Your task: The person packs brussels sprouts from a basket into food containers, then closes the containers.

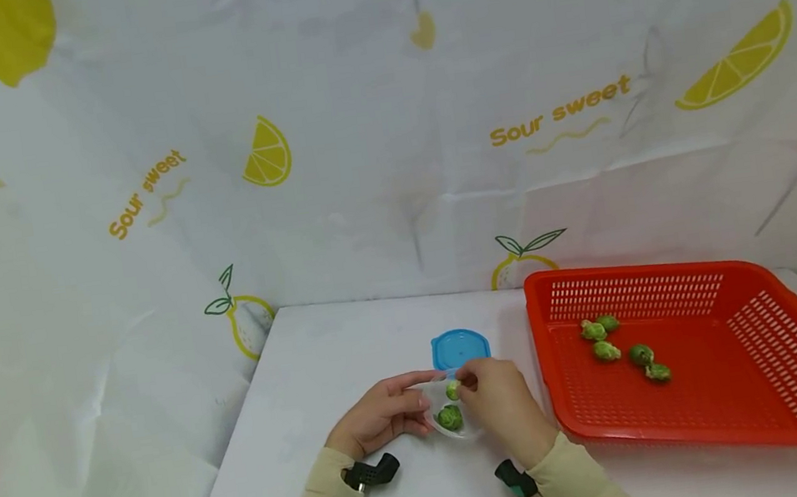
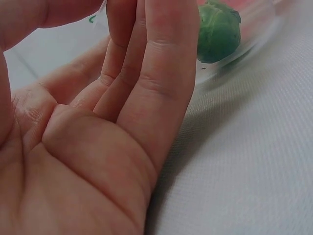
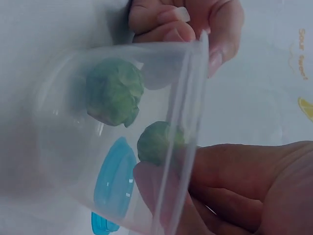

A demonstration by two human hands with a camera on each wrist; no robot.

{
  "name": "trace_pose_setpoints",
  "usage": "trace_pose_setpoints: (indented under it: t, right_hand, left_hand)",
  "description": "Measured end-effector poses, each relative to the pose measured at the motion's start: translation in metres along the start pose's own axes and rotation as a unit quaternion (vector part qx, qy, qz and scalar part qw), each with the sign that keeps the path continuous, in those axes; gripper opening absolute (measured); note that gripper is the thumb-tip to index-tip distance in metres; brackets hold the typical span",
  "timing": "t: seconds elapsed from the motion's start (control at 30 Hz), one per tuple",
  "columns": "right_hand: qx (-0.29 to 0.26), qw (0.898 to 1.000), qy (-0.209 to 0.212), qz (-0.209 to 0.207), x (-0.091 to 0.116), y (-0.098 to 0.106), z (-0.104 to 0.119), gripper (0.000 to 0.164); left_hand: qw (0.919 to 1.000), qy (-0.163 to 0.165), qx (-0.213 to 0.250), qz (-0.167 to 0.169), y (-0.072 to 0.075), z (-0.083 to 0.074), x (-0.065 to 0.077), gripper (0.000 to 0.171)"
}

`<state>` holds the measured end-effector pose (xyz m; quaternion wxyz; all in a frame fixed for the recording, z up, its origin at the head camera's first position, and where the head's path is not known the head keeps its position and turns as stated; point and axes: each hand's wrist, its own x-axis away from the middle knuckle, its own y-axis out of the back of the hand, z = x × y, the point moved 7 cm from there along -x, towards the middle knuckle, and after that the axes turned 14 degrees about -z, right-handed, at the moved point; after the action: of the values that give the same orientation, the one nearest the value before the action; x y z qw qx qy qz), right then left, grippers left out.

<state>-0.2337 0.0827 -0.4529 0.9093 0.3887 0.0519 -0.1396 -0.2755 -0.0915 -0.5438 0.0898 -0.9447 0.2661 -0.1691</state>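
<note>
A clear plastic tub (image 3: 63,147) stands on the white table, held at its left side by my left hand (image 1: 378,415), thumb at the rim and fingers along the outer wall. One green Brussels sprout (image 1: 449,418) lies on the bottom of the tub. My right hand (image 1: 504,409) reaches in over the rim and pinches a second, smaller Brussels sprout (image 3: 155,141) between thumb and fingers, inside the tub. In the left wrist view the palm (image 2: 88,166) fills much of the frame, with a sprout (image 2: 220,34) seen through the tub wall.
Just behind the tub lies a blue lid (image 1: 460,347). To the right stands a large red plastic basket (image 1: 700,410) with several Brussels sprouts (image 1: 606,350) toward its left side. A lemon-print cloth (image 1: 365,228) hangs behind the table.
</note>
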Motion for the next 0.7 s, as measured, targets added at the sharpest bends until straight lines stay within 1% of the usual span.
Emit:
trace_pose_setpoints:
  t: [0.2,0.3,0.4,0.47,0.53,0.6,0.7]
  right_hand:
    - [0.011,1.0,0.016,-0.002,0.002,-0.002,0.002,0.01]
    - [0.009,1.0,0.019,-0.003,0.004,0.004,0.001,0.01]
    - [-0.002,1.0,0.024,0.01,0.006,0.012,0.002,0.012]
    - [-0.014,0.999,0.029,0.027,0.007,0.02,0.007,0.013]
    - [-0.03,0.998,0.034,0.04,0.006,0.033,0.014,0.015]
    - [-0.045,0.997,0.035,0.052,0.004,0.049,0.018,0.015]
    - [-0.057,0.996,0.039,0.053,-0.004,0.078,0.022,0.015]
  left_hand:
    - [1.0,-0.002,0.0,0.003,-0.001,-0.001,0.0,0.053]
    - [1.0,-0.003,-0.002,0.008,-0.005,-0.001,-0.002,0.053]
    - [0.9999,-0.002,-0.009,0.006,-0.006,0.0,-0.003,0.053]
    - [0.9999,0.0,-0.015,0.001,-0.004,0.0,-0.002,0.052]
    - [0.9998,0.002,-0.021,-0.005,-0.002,0.001,-0.002,0.052]
    - [0.9997,0.001,-0.023,-0.008,0.0,0.002,-0.002,0.052]
    - [0.9997,0.0,-0.023,-0.003,0.001,0.003,-0.002,0.053]
